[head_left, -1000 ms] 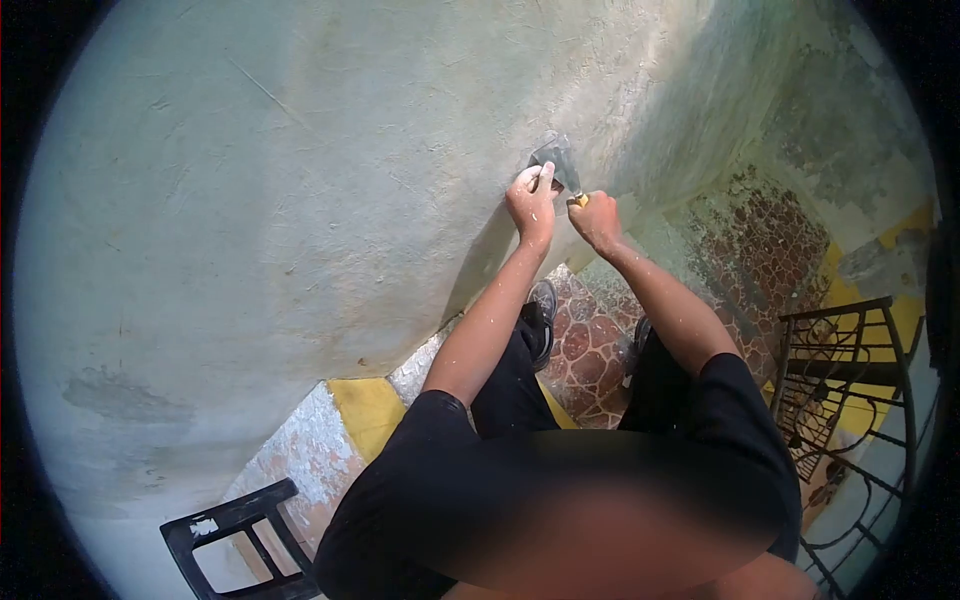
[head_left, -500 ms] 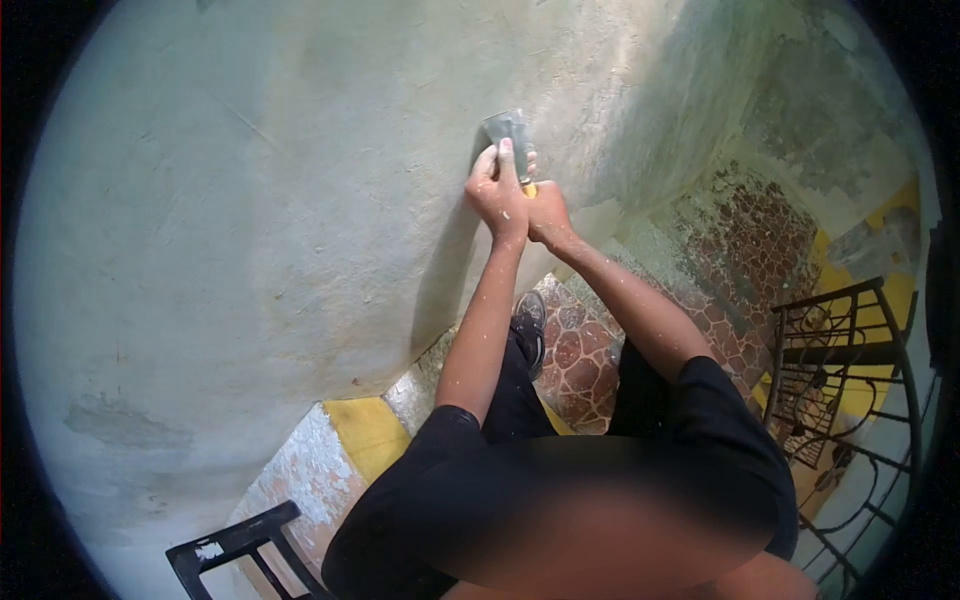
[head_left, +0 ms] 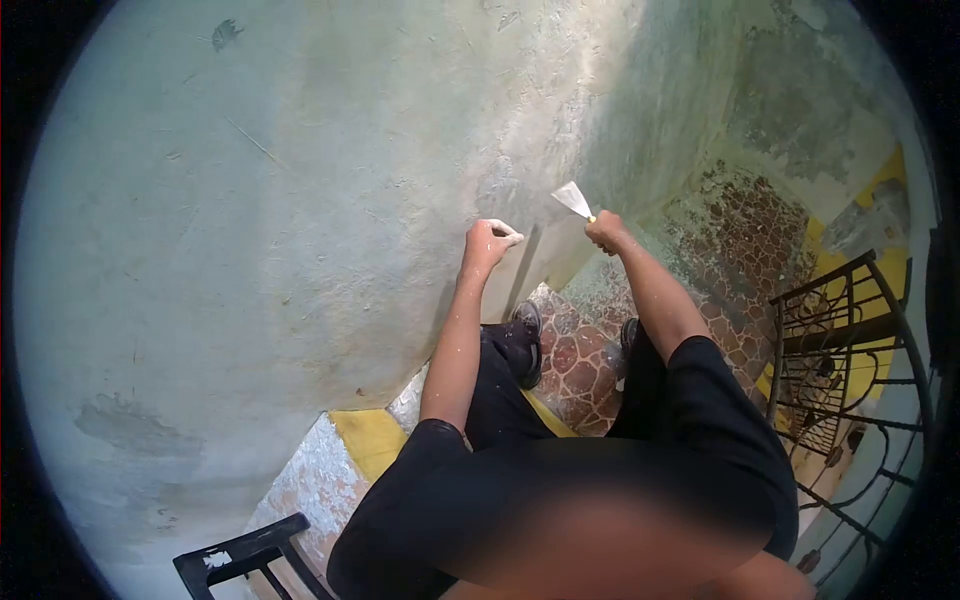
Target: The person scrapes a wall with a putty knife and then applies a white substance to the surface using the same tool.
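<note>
The scraper [head_left: 571, 197] is held in front of the wall [head_left: 330, 180], its pale blade angled up and to the left; contact with the wall cannot be confirmed. Its handle is grasped by the clenched fingers of the right hand [head_left: 606, 232]. The left hand [head_left: 485, 247] is raised nearby, apart from the scraper, with fingers curled toward the thumb and whitened; whether anything is pinched there cannot be determined.

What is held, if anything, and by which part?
The right hand holds a putty knife by its handle; whether the left hand holds anything is unclear.
</note>
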A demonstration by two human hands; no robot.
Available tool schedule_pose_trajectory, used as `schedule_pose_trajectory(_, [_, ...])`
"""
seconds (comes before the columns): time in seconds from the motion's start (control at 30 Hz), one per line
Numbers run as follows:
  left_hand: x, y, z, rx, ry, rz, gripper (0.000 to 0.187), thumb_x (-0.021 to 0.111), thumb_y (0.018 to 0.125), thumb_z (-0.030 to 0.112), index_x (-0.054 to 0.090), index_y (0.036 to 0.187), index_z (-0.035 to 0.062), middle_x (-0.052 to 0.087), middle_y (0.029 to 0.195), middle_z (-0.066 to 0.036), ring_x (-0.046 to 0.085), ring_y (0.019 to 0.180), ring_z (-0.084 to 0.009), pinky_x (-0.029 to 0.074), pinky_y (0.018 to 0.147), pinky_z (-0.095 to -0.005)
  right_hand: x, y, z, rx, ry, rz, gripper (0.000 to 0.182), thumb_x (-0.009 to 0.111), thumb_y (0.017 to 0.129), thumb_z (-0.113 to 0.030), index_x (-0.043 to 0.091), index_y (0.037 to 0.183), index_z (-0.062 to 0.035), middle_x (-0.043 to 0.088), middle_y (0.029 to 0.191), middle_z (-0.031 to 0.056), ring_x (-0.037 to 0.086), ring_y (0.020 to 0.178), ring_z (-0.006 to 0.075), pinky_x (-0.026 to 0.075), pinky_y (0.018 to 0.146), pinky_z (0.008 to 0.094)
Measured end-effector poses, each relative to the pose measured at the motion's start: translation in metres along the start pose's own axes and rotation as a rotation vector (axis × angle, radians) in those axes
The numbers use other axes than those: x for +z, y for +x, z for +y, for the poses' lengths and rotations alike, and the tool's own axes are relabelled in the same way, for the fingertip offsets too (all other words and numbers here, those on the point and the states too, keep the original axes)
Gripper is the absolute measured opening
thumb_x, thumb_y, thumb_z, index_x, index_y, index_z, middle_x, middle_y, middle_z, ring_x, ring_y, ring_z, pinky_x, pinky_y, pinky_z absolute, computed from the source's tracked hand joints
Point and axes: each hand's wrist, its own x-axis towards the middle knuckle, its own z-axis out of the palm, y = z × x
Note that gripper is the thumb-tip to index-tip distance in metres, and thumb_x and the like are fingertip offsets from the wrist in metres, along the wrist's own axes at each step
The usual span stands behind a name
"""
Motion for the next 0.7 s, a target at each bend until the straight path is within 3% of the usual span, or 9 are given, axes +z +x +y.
schedule_pose_trajectory(0.07, [0.001, 0.000, 0.009, -0.007, -0.015, 0.059, 0.016, 0.084, 0.078, 0.015, 0.080, 0.084, 0.0013, 0.076, 0.075, -0.013, 0.071, 0.066, -0.0172, 0.055, 0.067, -0.0334, -0.001, 0.002, 0.006, -0.010, 0.077, -0.029, 0.018, 0.054, 0.089, -0.013, 0.062, 0.086, 0.0029, 0.058, 0.065, 0.0097, 0.055, 0.050, 0.0193, 0.042, 0.040, 0.0369])
schedule_pose_trajectory(0.1, [0.003, 0.002, 0.008, 0.007, -0.004, 0.088, 0.015, 0.084, 0.079, 0.015, 0.079, 0.084, 0.0009, 0.075, 0.074, -0.013, 0.070, 0.065, -0.0173, 0.054, 0.065, -0.0339, -0.003, 0.001, 0.003, -0.014, 0.068, -0.026, 0.018, 0.054, 0.089, -0.013, 0.062, 0.086, 0.0029, 0.058, 0.065, 0.0097, 0.055, 0.050, 0.0193, 0.042, 0.040, 0.0369])
schedule_pose_trajectory(0.17, [0.009, 0.004, 0.006, 0.022, -0.002, 0.127, 0.015, 0.083, 0.080, 0.014, 0.079, 0.083, 0.0005, 0.075, 0.072, -0.013, 0.069, 0.063, -0.0173, 0.053, 0.064, -0.0344, -0.004, -0.001, -0.009, -0.066, 0.270, -0.044, 0.029, 0.051, 0.090, -0.009, 0.058, 0.117, -0.0006, 0.056, 0.069, 0.0095, 0.049, 0.048, 0.0167, 0.037, 0.038, 0.0352])
schedule_pose_trajectory(0.2, [0.012, 0.005, 0.006, 0.027, -0.051, 0.145, 0.014, 0.081, 0.082, 0.014, 0.078, 0.083, 0.0003, 0.074, 0.070, -0.013, 0.069, 0.062, -0.0173, 0.052, 0.063, -0.0350, -0.006, -0.013, -0.018, -0.071, 0.261, -0.040, 0.029, 0.051, 0.090, -0.009, 0.058, 0.117, -0.0006, 0.056, 0.069, 0.0095, 0.049, 0.048, 0.0167, 0.037, 0.038, 0.0352])
schedule_pose_trajectory(0.27, [0.016, 0.007, 0.010, 0.040, -0.105, 0.163, 0.014, 0.080, 0.084, 0.014, 0.078, 0.082, 0.0000, 0.073, 0.068, -0.012, 0.068, 0.060, -0.0173, 0.051, 0.061, -0.0356, -0.013, -0.039, -0.037, -0.179, 0.587, 0.006, 0.065, 0.051, 0.090, -0.007, 0.036, 0.152, -0.0156, 0.056, 0.077, 0.0108, 0.045, 0.048, 0.0156, 0.037, 0.039, 0.0331])
schedule_pose_trajectory(0.3, [0.017, 0.007, 0.012, 0.041, -0.107, 0.173, 0.015, 0.078, 0.086, 0.014, 0.077, 0.082, -0.0001, 0.073, 0.069, -0.014, 0.069, 0.062, -0.0200, 0.052, 0.062, -0.0366, -0.019, -0.050, -0.049, -0.181, 0.585, 0.013, 0.065, 0.051, 0.090, -0.007, 0.036, 0.152, -0.0156, 0.056, 0.077, 0.0108, 0.045, 0.048, 0.0156, 0.037, 0.039, 0.0331])
schedule_pose_trajectory(0.37, [0.022, 0.009, 0.011, 0.044, -0.109, 0.175, 0.016, 0.076, 0.087, 0.015, 0.077, 0.082, -0.0002, 0.072, 0.070, -0.016, 0.070, 0.063, -0.0227, 0.052, 0.063, -0.0375, -0.026, -0.067, -0.062, -0.167, 0.821, 0.010, 0.088, 0.048, 0.088, -0.003, 0.015, 0.164, -0.0329, 0.057, 0.084, 0.0107, 0.046, 0.052, 0.0162, 0.039, 0.043, 0.0324])
schedule_pose_trajectory(0.53, [0.022, 0.007, 0.025, 0.042, 0.024, 0.124, 0.028, 0.072, 0.092, 0.027, 0.076, 0.084, 0.0008, 0.071, 0.077, -0.024, 0.072, 0.076, -0.0379, 0.053, 0.070, -0.0435, -0.032, -0.069, -0.064, -0.266, 0.884, -0.005, 0.087, 0.046, 0.090, 0.000, 0.018, 0.165, -0.0342, 0.056, 0.081, 0.0069, 0.045, 0.051, 0.0140, 0.039, 0.043, 0.0310])
schedule_pose_trajectory(0.7, [0.025, -0.005, 0.060, -0.003, 0.182, 0.139, 0.030, 0.070, 0.094, 0.031, 0.076, 0.087, 0.0019, 0.073, 0.086, -0.025, 0.072, 0.086, -0.0420, 0.055, 0.076, -0.0490, -0.018, -0.067, -0.069, -0.262, 0.923, 0.037, 0.082, 0.046, 0.092, 0.000, 0.027, 0.164, -0.0339, 0.052, 0.070, 0.0021, 0.042, 0.047, 0.0118, 0.037, 0.041, 0.0295])
